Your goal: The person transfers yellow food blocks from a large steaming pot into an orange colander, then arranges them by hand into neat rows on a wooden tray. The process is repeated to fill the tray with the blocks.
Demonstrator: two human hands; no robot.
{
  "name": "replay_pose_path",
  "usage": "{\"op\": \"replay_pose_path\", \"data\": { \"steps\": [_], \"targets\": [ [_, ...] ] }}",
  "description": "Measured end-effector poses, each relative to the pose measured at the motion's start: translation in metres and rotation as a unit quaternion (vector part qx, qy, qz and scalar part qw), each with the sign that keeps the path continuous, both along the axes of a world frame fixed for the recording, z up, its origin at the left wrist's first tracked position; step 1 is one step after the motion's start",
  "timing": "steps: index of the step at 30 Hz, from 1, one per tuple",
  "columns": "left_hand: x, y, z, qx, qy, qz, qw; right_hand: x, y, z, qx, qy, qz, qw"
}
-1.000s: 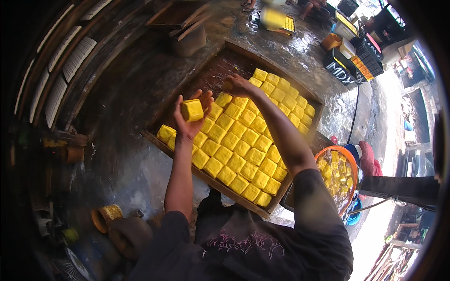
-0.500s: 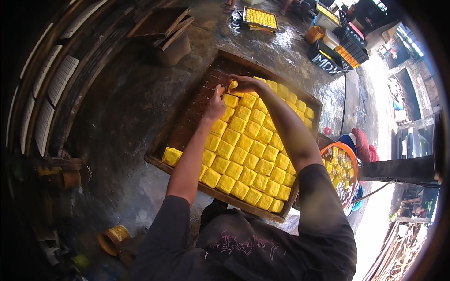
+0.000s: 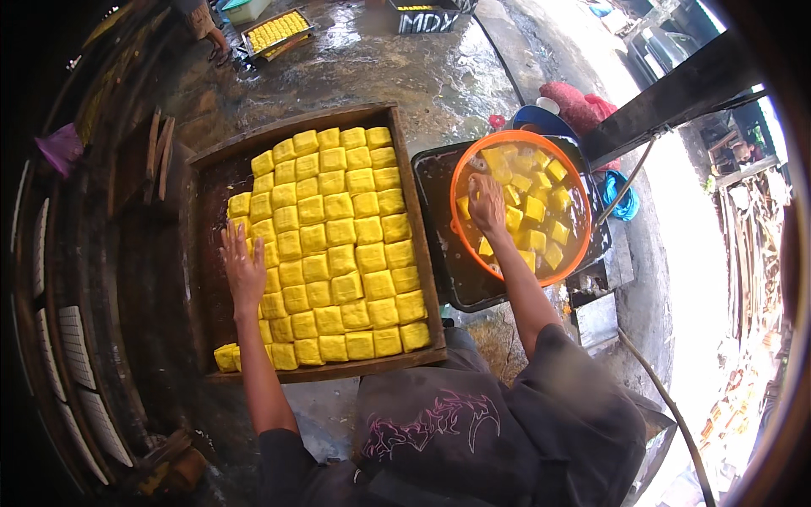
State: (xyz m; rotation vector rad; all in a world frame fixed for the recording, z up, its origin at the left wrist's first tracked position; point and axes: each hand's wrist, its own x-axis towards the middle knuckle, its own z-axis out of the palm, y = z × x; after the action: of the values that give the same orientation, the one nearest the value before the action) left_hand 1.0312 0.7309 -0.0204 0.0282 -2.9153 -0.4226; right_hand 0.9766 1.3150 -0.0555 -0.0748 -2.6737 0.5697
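head view showed the left hand [image 3: 242, 269] lying flat and open on yellow blocks [image 3: 334, 245] in the wooden tray [image 3: 422, 245], while the right hand [image 3: 487, 203] reached, fingers bent, into the orange basin [image 3: 583, 245], its grasp unclear.

The fingertips of the right hand [image 3: 487, 203] are hidden among yellow blocks [image 3: 536, 209]. A second tray [image 3: 279, 31] is cut off at the top edge.

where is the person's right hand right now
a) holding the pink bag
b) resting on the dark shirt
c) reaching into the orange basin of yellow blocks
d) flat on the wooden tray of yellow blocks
c: the right hand is down inside the orange basin among the floating yellow blocks, while the left hand lies on the wooden tray.
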Motion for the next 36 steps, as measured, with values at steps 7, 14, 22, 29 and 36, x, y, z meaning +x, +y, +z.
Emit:
{"op": "replay_pose_path", "data": {
  "steps": [7,14,22,29,36],
  "targets": [
    [0.032,0.077,0.021,0.143,0.096,0.045,0.984,-0.001,0.102,-0.116,-0.39,-0.172,-0.051,0.903],
    [0.0,-0.015,0.01,0.266,0.107,0.106,0.952,-0.03,0.06,-0.007,-0.857,-0.223,0.154,0.438],
    [-0.095,-0.053,-0.055,0.285,-0.01,0.033,0.958,-0.18,-0.377,0.119,-0.068,-0.258,0.501,0.823],
    [-0.097,-0.1,-0.063,0.451,0.058,0.011,0.89,-0.24,-0.523,0.079,0.061,-0.293,0.575,0.761],
    [-0.104,-0.039,-0.049,0.02,0.084,-0.058,0.995,-0.134,-0.314,0.048,-0.29,0.021,0.392,0.873]
  ]
}}
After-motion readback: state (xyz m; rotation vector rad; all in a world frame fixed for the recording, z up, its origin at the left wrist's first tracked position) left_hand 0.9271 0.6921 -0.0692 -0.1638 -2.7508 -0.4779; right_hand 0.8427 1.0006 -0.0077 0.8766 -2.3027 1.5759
